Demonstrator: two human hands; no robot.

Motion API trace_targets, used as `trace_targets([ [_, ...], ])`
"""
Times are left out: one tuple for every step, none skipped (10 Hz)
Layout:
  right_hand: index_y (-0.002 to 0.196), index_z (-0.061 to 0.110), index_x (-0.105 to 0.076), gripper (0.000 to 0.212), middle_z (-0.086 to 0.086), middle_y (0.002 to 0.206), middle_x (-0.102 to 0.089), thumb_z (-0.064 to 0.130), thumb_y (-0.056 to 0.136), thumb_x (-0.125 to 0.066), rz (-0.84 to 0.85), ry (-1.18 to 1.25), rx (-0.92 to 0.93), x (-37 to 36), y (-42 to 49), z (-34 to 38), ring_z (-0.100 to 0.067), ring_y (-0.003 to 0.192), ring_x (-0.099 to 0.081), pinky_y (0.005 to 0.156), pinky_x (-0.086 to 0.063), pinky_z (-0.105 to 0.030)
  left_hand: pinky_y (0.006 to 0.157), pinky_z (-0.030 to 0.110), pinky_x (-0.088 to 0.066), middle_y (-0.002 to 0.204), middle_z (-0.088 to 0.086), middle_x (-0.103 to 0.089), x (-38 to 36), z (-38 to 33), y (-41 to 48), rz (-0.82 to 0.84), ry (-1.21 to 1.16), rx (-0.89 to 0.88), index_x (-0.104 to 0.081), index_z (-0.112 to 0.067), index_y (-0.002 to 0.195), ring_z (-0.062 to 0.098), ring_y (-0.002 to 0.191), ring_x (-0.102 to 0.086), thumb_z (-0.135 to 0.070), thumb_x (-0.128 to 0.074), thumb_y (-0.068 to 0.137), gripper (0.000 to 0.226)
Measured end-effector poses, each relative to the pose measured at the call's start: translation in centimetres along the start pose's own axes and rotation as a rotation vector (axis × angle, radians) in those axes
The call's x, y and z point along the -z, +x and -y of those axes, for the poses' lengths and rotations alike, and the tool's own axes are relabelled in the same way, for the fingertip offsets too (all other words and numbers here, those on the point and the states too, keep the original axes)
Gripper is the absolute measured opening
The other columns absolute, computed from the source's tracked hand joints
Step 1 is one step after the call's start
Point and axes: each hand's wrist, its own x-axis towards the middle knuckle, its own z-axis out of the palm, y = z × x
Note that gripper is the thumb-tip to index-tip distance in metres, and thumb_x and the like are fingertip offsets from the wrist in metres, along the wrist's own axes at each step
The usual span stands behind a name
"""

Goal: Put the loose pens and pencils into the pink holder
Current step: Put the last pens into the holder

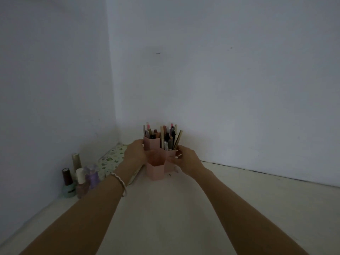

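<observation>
The pink holder (pixel 156 171) stands on the pale table near the wall corner, made of three hexagonal cups. Its two rear cups are packed with several upright pens and pencils (pixel 166 138); the low front cup looks empty inside. My left hand (pixel 135 152) wraps the holder's left side, a bracelet on its wrist. On the holder's right side, my right hand (pixel 186 158) presses its fingers against the pink wall. Both hands grip the holder between them. No loose pen shows on the table.
Several nail polish bottles (pixel 79 179) stand at the left by the wall. A floral patterned pouch (pixel 112 159) lies behind my left wrist. White walls (pixel 220 80) close off the back and left. The table (pixel 174 208) stretches pale toward me.
</observation>
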Motion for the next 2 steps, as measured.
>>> trace_targets([
  [0.106, 0.008, -0.062, 0.033, -0.008, 0.101, -0.067, 0.029, 0.083, -0.073, -0.028, 0.003, 0.007, -0.46, 1.06, -0.97, -0.022, 0.085, -0.061, 0.066, -0.047, -0.024, 0.089, 0.036, -0.051, 0.116, 0.01, -0.068, -0.43, 0.37, 1.5, 0.005, 0.006, -0.01, -0.063, -0.009, 0.116, 0.028, 0.105, -0.064, -0.036, -0.077, 0.078, 0.048],
  [0.107, 0.007, -0.062, 0.037, -0.009, 0.101, -0.067, 0.031, 0.082, -0.073, -0.033, -0.021, 0.013, -0.64, 1.26, -1.04, -0.025, 0.086, -0.062, 0.07, -0.05, -0.031, 0.092, 0.04, -0.051, 0.117, 0.012, -0.068, -0.42, 0.25, 1.9, 0.028, -0.012, -0.013, -0.062, -0.008, 0.119, 0.029, 0.107, -0.064, -0.034, -0.077, 0.078, 0.051],
])
